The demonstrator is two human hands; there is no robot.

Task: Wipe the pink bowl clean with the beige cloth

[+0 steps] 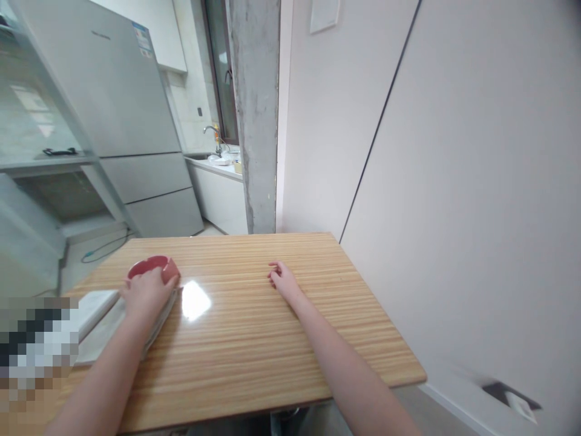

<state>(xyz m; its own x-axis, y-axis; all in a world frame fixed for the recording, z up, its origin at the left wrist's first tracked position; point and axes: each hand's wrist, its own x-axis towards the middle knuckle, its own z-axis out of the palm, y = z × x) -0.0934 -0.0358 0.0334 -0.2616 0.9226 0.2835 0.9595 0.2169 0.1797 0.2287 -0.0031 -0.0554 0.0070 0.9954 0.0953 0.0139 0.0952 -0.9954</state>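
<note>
At the table's far left corner sits a red round ashtray (pixel 171 270) with a notched rim. My left hand (pixel 147 289) is closed on its near side, the fingers reaching over the rim and hiding part of it. Below that hand lies a folded pale grey cloth (pixel 102 333), partly covered by my forearm. My right hand (pixel 282 281) is at the middle of the wooden table (pixel 236 351), holding nothing, its fingers loosely bent and apart. I cannot tell whether it touches the tabletop.
A white flat object (pixel 97 303) lies beside the cloth at the left, next to a blurred-out patch. A white wall (pixel 431 212) runs along the right. Behind the table stand a concrete pillar (pixel 258 121), a grey refrigerator (pixel 113 91) and a sink counter (pixel 220 194).
</note>
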